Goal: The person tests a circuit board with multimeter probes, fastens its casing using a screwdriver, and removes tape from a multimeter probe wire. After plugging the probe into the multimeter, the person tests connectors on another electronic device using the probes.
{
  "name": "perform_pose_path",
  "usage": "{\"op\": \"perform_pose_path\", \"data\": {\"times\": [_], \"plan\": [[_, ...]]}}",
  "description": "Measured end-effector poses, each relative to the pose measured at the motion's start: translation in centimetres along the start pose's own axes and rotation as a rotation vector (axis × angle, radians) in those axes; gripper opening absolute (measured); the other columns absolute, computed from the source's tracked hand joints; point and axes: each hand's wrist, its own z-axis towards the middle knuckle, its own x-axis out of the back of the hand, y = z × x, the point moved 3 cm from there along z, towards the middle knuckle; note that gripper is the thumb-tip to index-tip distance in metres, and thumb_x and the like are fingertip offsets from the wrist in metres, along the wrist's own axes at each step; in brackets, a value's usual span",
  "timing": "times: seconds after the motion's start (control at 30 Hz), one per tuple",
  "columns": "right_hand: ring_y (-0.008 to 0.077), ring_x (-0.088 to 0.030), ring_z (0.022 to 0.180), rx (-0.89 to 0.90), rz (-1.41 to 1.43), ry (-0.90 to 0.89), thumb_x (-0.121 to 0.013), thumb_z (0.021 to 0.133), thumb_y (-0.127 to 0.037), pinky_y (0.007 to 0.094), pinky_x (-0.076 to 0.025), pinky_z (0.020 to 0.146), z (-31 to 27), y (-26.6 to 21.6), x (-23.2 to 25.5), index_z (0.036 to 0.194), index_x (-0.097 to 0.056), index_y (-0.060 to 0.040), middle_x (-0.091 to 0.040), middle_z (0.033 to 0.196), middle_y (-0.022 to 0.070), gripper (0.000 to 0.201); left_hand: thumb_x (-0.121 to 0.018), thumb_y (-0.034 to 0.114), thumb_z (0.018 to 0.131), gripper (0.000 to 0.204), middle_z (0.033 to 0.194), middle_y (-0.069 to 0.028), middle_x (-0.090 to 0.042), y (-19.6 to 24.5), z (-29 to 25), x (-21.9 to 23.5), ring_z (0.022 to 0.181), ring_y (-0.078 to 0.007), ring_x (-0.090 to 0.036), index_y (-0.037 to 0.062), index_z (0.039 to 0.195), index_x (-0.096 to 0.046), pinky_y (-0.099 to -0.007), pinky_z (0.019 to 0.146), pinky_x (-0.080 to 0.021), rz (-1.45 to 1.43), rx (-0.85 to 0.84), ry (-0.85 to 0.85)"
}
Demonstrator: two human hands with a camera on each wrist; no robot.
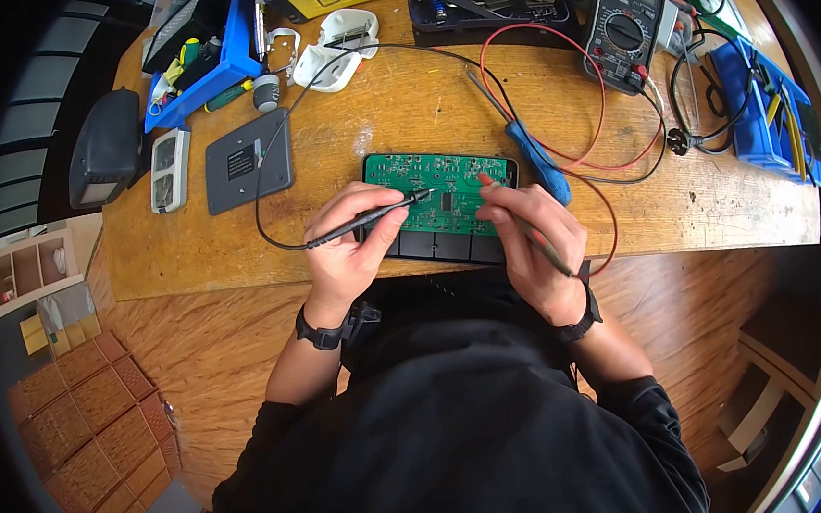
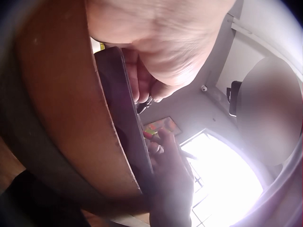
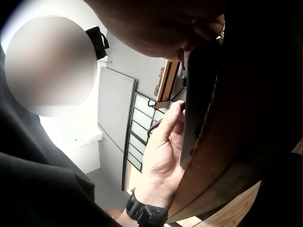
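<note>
A green circuit board (image 1: 448, 200) lies in a dark casing (image 2: 124, 109) at the table's front edge. My left hand (image 1: 348, 242) pinches a black probe (image 1: 375, 215), its tip over the board's middle. In my right hand (image 1: 538, 252) is a red probe (image 1: 550, 252), held between thumb and fingers, its tip hidden or too small to tell. The right wrist view shows the left hand (image 3: 163, 146) beside the casing's edge; the left wrist view shows the right hand (image 2: 170, 175) across from it.
A multimeter (image 1: 625, 32) stands at the back right, with leads looping over the table (image 1: 423, 103). A blue screwdriver (image 1: 537, 164) lies behind my right hand. Blue bins (image 1: 214, 77) stand left and right. A grey panel (image 1: 250, 162) and white device (image 1: 168, 171) lie left.
</note>
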Motion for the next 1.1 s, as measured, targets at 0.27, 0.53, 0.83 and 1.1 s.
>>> {"op": "perform_pose_path", "data": {"times": [0.27, 0.53, 0.83, 1.1], "plan": [[0.0280, -0.072, 0.087, 0.031, 0.077, -0.077, -0.087, 0.089, -0.005, 0.0393, -0.058, 0.078, 2.6, -2.8, 0.0, 0.115, -0.075, -0.0010, -0.076, 0.102, 0.0124, 0.029, -0.080, -0.005, 0.094, 0.020, 0.106, -0.0156, -0.073, 1.4, 0.7, 0.8, 0.094, -0.0221, -0.072, -0.0063, 0.113, -0.073, -0.0322, 0.085, -0.058, -0.404, 0.052, -0.088], [0.0305, -0.070, 0.082, 0.006, 0.082, -0.246, -0.085, 0.090, -0.005, 0.0400, -0.055, 0.074, 2.9, -3.3, -1.3, 0.112, -0.076, -0.0014, -0.074, 0.095, 0.0140, 0.024, -0.085, 0.007, 0.094, 0.025, 0.107, -0.0126, -0.076, 2.7, 1.3, 1.0, 0.096, -0.0210, -0.072, -0.0024, 0.115, -0.075, -0.0319, 0.086, -0.057, -0.277, 0.037, -0.155], [0.0271, -0.071, 0.076, -0.069, -0.042, -0.117, -0.086, 0.090, -0.002, 0.0358, -0.055, 0.069, 2.0, -3.3, -0.3, 0.110, -0.076, -0.0014, -0.074, 0.090, 0.0133, 0.023, -0.059, 0.019, 0.114, 0.030, 0.113, -0.0173, -0.072, 1.5, -0.1, 3.2, 0.090, -0.0239, -0.074, -0.0071, 0.123, -0.071, -0.0360, 0.079, -0.063, -0.579, 0.024, 0.041], [0.0248, -0.075, 0.076, -0.108, 0.014, -0.095, -0.085, 0.090, -0.002, 0.0336, -0.057, 0.070, 1.9, -2.9, -0.5, 0.109, -0.077, -0.0003, -0.076, 0.087, 0.0140, 0.020, -0.063, 0.014, 0.112, 0.025, 0.113, -0.0191, -0.074, 1.2, -0.5, 2.6, 0.086, -0.0263, -0.077, -0.0071, 0.119, -0.073, -0.0368, 0.075, -0.065, -0.526, 0.029, 0.145]]}}
